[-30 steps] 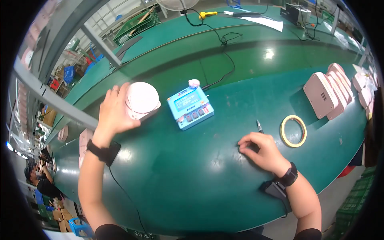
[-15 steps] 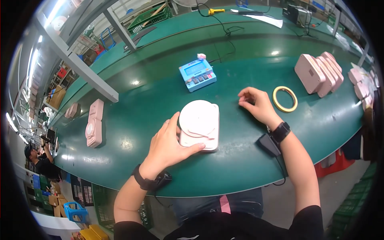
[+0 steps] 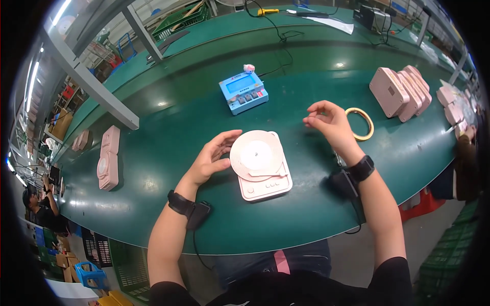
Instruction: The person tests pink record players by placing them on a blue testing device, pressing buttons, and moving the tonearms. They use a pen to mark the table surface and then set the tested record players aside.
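Note:
A pale pink toy record player lies flat on the bench in front of me. Its round, ridged disc overhangs the left edge, with a small tone arm at the lower right. Beside the disc's left rim, my left hand is open, thumb and fingers apart; whether a fingertip touches the rim I cannot tell. My right hand hovers to the right of the player, fingers loosely bent, thumb apart, nothing visible in it. Nearest to it is a yellow roll of tape.
A blue box with a screen and buttons stands behind the player, a cable trailing from it. Several pink housings stand upright at right. More pink units lie left, near a grey post. A co-worker sits far left.
My left hand has let go of the record player and drawn back left. The player now sits flatter, its face turned more to view. My right hand stays nearly in place.

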Motion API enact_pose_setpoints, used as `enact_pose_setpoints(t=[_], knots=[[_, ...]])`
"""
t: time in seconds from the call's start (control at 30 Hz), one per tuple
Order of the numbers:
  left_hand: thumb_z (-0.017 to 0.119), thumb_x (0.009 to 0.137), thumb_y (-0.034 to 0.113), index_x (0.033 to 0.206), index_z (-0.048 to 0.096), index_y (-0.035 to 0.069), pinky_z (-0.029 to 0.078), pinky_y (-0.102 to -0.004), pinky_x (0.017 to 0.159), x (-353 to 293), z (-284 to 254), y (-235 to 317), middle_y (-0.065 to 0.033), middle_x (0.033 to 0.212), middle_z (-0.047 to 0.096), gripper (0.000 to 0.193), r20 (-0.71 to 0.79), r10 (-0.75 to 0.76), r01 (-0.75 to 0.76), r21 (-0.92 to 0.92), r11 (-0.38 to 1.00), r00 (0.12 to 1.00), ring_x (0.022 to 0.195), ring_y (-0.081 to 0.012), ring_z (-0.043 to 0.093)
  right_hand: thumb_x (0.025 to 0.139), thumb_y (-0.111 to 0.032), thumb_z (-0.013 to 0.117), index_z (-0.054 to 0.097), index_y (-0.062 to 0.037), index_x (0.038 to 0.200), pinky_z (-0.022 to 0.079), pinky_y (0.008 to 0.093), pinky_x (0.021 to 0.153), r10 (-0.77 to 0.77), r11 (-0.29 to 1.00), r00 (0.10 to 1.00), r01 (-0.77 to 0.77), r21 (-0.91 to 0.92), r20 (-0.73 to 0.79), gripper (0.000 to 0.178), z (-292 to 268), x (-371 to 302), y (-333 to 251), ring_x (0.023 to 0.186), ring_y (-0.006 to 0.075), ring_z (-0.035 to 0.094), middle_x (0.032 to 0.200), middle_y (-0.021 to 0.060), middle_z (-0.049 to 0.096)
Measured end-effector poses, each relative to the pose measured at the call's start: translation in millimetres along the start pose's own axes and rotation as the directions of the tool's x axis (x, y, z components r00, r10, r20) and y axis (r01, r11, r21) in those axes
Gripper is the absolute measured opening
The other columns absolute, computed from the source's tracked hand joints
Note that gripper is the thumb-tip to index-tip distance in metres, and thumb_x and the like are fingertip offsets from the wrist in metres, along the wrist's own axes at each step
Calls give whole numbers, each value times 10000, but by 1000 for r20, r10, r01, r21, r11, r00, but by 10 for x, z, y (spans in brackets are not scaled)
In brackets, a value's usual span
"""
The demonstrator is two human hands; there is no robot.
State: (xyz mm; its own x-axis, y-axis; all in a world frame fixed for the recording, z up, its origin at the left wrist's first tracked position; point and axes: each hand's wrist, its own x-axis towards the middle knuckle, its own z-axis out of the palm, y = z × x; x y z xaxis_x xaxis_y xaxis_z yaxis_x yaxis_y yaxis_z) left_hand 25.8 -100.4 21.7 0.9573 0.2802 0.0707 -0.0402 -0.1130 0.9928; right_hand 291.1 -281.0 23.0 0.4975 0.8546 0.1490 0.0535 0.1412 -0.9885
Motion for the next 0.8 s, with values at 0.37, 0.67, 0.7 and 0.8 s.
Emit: enact_pose_setpoints(t=[0.37,0.67,0.7,0.8], knots=[[616,816,402,1283,465,-22,373,-314,977,-24,-83,-111,-117,1219,553,648,-96,41,-54,-133,990,995,1153,-187,508,872,2,591,550,-12,1068,528,261,834,386,766,899,-438,470,208,201,336,-234,-194,918,148,635,932,51,613],[568,877,288,1239,503,-17,390,-297,948,-27,-70,-125,-102,1160,580,478,-163,-2,-24,-152,988,987,1080,-168,529,875,-106,613,473,-17,1162,402,209,665,418,797,858,-504,332,300,331,333,-235,-96,742,71,483,813,2,517],[569,876,290,1236,506,-16,392,-299,948,-25,-65,-121,-103,1156,581,477,-167,-4,-20,-140,990,986,1078,-168,530,849,-120,645,424,-22,1207,363,207,653,399,880,871,-452,148,287,432,368,-262,-148,728,70,441,801,-4,482],[572,875,294,1232,511,-15,395,-302,946,-20,-57,-106,-104,1149,582,476,-180,-4,-16,-109,994,984,1075,-168,532,791,-139,701,313,-36,1279,312,208,648,311,948,891,-268,-170,332,631,471,-373,-215,720,74,386,794,-8,424]])
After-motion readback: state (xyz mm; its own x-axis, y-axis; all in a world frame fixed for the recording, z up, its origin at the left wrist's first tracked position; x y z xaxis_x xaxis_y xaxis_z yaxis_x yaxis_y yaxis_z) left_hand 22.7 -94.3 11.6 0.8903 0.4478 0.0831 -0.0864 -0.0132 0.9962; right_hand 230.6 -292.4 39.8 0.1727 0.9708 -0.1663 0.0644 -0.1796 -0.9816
